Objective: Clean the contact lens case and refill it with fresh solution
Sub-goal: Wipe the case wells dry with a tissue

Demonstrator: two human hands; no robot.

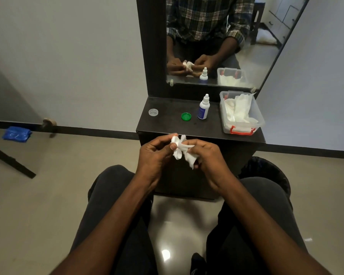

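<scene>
Blue bag (16, 134): a crumpled blue plastic thing on the floor at the far left of the frame, beside a dark diagonal bar.
Clear cap (153, 112): a small transparent round lid lying flat on the left part of the dark shelf (173, 124), above and left of the hands.
Left hand (154, 155): centre of the frame, just below the shelf's front edge, fingers curled, thumb and fingertips pinching the left end of the tissue.
Tissue (182, 150): a white crumpled wad gripped between both hands; it hides whatever lies inside, so the case body cannot be made out.
Green cap (186, 116): a round green lid flat on the shelf, between the clear cap and the bottle, apart from both.
Right hand (206, 153): fingers curled round the right and lower part of the tissue, touching the left hand's fingertips.
Solution bottle (203, 108): a white dropper bottle with a blue label, upright on the shelf, just right of the green cap, nozzle cap on.
Mirror (216, 36): upper centre, behind the shelf, reflecting the hands, the bottle and the box.
Tissue box (241, 124): a clear plastic tub with a red clip, at the shelf's right end, holding loose white tissues.
Bin (266, 171): a dark round container on the floor right of the hands, partly hidden by the right knee.
</scene>
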